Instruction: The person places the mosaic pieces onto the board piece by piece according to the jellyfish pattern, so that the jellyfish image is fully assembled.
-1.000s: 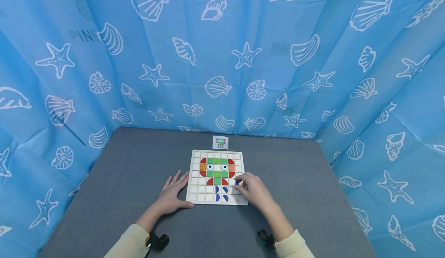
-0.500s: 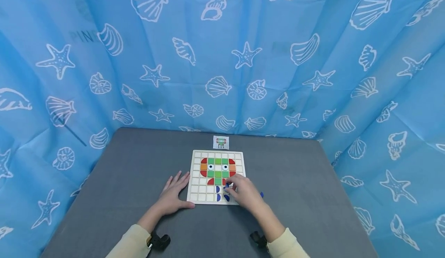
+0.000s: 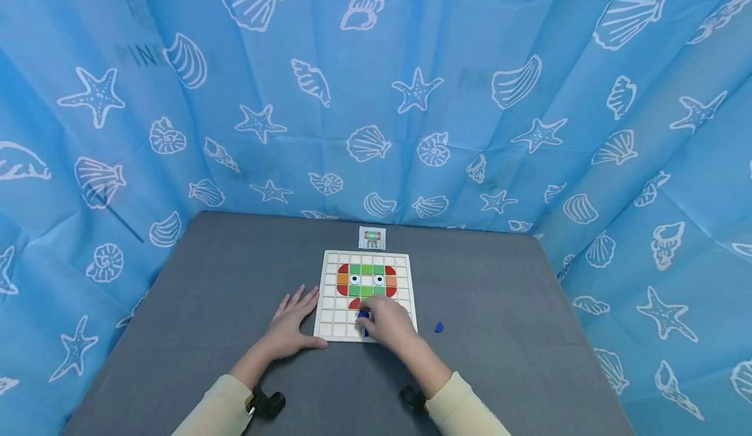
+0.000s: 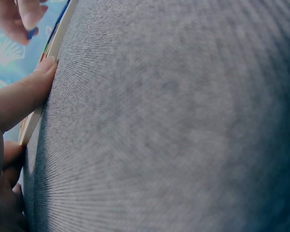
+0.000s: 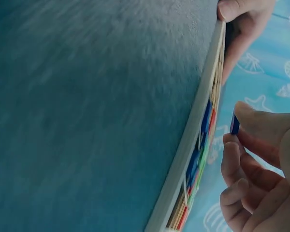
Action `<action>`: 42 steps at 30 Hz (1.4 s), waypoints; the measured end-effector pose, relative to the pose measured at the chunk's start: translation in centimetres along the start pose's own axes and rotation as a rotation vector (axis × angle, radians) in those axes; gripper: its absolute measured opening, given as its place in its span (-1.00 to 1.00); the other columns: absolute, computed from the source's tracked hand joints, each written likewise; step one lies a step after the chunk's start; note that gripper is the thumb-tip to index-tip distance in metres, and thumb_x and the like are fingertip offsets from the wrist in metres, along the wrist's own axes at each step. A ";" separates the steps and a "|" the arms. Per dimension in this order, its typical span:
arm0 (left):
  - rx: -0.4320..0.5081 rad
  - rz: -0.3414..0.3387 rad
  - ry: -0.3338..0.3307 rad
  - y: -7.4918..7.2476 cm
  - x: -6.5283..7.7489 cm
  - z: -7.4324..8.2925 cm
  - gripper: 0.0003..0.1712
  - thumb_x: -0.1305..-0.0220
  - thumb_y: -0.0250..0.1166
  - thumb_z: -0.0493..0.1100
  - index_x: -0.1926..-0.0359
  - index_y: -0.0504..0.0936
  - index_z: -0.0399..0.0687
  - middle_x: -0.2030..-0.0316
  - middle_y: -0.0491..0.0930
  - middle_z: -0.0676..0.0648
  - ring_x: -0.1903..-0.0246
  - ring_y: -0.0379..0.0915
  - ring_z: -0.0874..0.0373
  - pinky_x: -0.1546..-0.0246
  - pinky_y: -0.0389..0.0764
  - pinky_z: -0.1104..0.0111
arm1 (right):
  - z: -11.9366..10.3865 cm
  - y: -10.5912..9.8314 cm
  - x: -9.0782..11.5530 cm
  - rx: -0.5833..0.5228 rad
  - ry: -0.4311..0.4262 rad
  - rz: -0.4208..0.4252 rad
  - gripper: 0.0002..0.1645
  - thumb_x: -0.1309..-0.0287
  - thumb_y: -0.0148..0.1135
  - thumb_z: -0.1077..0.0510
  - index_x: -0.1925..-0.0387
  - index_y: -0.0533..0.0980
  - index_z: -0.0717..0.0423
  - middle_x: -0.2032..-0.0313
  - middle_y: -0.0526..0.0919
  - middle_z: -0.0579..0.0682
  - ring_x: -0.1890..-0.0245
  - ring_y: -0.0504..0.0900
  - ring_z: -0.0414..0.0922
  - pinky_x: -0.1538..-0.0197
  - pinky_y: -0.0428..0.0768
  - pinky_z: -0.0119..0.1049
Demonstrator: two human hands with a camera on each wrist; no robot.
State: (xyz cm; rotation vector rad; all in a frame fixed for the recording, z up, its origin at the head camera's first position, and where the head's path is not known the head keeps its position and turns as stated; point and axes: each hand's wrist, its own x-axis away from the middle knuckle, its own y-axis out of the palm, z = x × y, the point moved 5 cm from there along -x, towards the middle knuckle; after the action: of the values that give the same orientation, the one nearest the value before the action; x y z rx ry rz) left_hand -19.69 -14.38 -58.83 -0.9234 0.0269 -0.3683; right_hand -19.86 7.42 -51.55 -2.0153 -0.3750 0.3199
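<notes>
My right hand [image 3: 389, 324] is over the lower part of the white gridded board [image 3: 333, 329], pinching a small blue half-round tile [image 5: 235, 124] between thumb and fingertip. In the right wrist view the tile is held up off the board. Other blue tiles [image 5: 193, 163] lie in the board's lower squares, mostly hidden by this hand in the head view. Spread along the board's left edge, my left hand [image 3: 289, 328] touches it with straight fingers, its thumb [image 4: 31, 87] at the near left corner. Green, red and orange tiles [image 3: 367, 291] with two eye tiles form a face on the board.
One loose blue tile [image 3: 438, 327] lies on the grey table [image 3: 487, 292] right of the board. Behind the board lies a small picture card [image 3: 372, 237] with a similar coloured figure. A blue shell-print curtain [image 3: 364, 96] hangs around the table's back and sides.
My right hand has moved left across the board with a blue tile, from its right side to the lower middle. The loose tile on the table has come into view. My left hand stays put.
</notes>
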 end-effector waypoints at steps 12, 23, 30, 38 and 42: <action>-0.005 0.006 0.006 -0.2 -0.1 0.4 0.37 0.11 0.47 0.50 -0.59 0.09 0.02 -0.59 0.02 0.02 -0.61 -0.32 -0.11 -0.54 -0.28 -0.12 | -0.5 2.1 -1.4 0.024 0.085 -0.040 -0.78 -0.07 0.54 0.08 0.26 0.71 0.07 0.45 0.56 -0.14 0.49 0.41 -0.26 0.43 0.42 -0.36; -0.019 0.006 0.002 0.0 -0.3 0.3 0.38 0.13 0.45 0.53 -0.59 0.08 0.03 -0.59 0.02 0.02 -0.61 -0.32 -0.10 -0.55 -0.29 -0.11 | -0.5 1.6 -1.4 -0.011 0.100 -0.028 -0.81 -0.09 0.51 0.13 0.26 0.71 0.11 0.44 0.55 -0.11 0.47 0.41 -0.23 0.39 0.44 -0.33; -0.010 0.013 0.003 0.0 -0.2 0.3 0.38 0.12 0.48 0.49 -0.59 0.09 0.02 -0.59 0.03 -0.01 -0.61 -0.32 -0.12 -0.54 -0.28 -0.13 | 0.0 -0.2 -0.5 -0.051 0.098 0.021 -0.79 -0.15 0.47 0.13 0.18 0.71 0.11 0.27 0.70 -0.04 0.31 0.61 -0.17 0.23 0.62 -0.20; 0.000 0.014 0.014 -0.1 0.0 0.3 0.38 0.13 0.48 0.49 -0.59 0.07 0.01 -0.59 0.02 -0.01 -0.61 -0.32 -0.13 -0.54 -0.28 -0.12 | 2.1 -2.5 1.1 -0.052 0.130 0.100 -0.75 -0.12 0.50 0.13 0.18 0.70 0.14 0.33 0.66 -0.03 0.42 0.54 -0.22 0.37 0.55 -0.35; 0.004 0.011 0.015 -0.1 0.1 0.2 0.38 0.12 0.48 0.49 -0.59 0.07 0.01 -0.59 0.02 -0.02 -0.60 -0.32 -0.14 -0.53 -0.27 -0.12 | 3.1 -3.5 2.0 -0.056 0.175 0.128 -0.74 -0.10 0.51 0.15 0.16 0.70 0.12 0.32 0.67 -0.04 0.45 0.47 -0.25 0.39 0.49 -0.38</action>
State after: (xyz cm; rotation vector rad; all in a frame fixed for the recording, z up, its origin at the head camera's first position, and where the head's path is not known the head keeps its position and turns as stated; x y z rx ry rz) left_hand -19.63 -14.31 -58.65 -0.9165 0.0447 -0.3648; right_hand -19.67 12.23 -49.99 -2.1087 -0.1475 0.2111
